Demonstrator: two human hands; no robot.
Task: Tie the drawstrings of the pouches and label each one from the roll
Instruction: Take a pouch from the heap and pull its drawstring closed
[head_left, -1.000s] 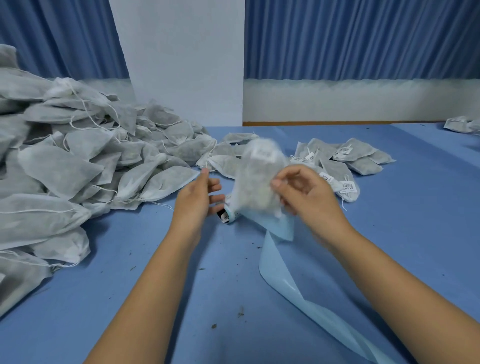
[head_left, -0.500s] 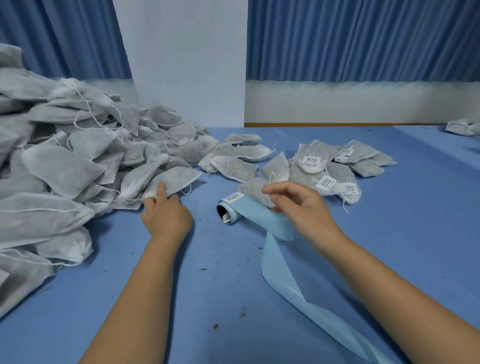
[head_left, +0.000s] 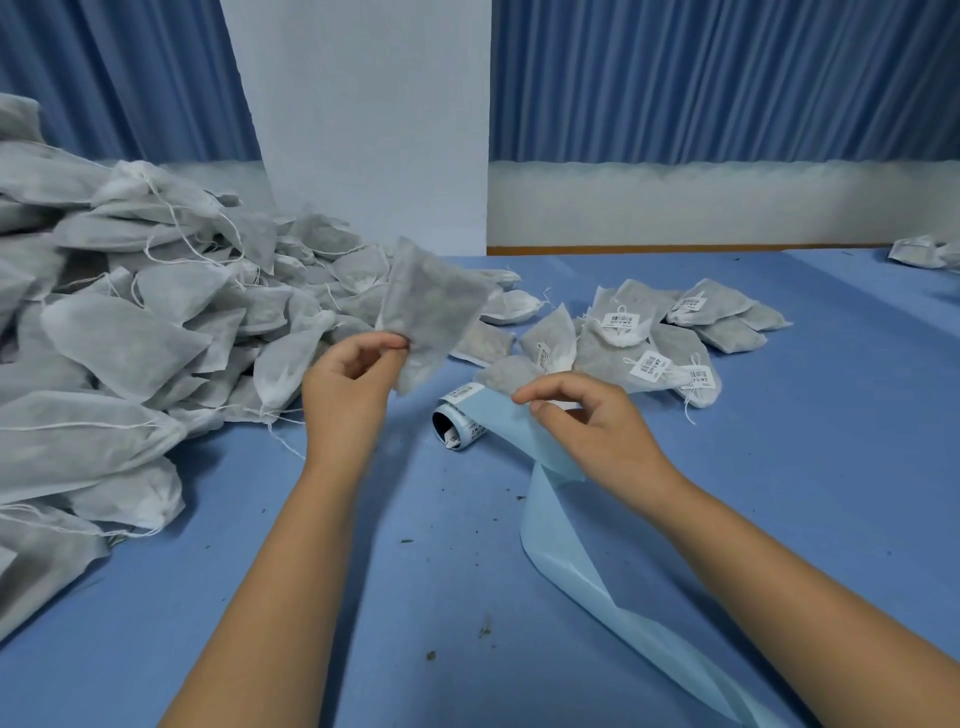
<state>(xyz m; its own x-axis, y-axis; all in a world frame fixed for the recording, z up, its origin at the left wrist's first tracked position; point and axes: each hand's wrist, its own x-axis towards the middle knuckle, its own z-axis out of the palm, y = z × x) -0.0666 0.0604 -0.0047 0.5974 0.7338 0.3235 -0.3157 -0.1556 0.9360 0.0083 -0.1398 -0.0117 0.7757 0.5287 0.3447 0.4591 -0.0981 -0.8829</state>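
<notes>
- While the pale blue backing strip (head_left: 571, 545) trails loose across the near surface (head_left: 779, 493) towards the camera, it is best kept flat and out from under the forearms, so that a stray tug does not drag the roll.
- The right hand (head_left: 587, 426) hovers over that strip just beside the label roll (head_left: 457, 421). Its fingers are curled, with thumb and forefinger tips close together at the strip's edge. Whether they actually pinch anything cannot be told.
- The left hand (head_left: 348, 395) pinches the pouch (head_left: 431, 317) by its lower left edge between thumb and forefinger, with the other fingers curled below. The pouch hangs raised off the surface, above and left of the roll.
- This looks like the start of a fresh pouch. Its drawstring is not visible, so the mouth should be turned towards the right hand first. The strings should then be pulled snug and knotted before any label is peeled, because a sticker on the fingertips would get in the way of tying.
- Beyond the roll lie the labelled pouches (head_left: 644, 338), a small cluster to the right. The finished one probably belongs there, apart from the rest.
- To the left rises the heap of unlabelled pouches (head_left: 130, 322), with loose strings crossing it. A string could snag when the next pouch is lifted out.
- Farthest back stand a white panel (head_left: 374, 130) and a blue curtain (head_left: 727, 78).
</notes>
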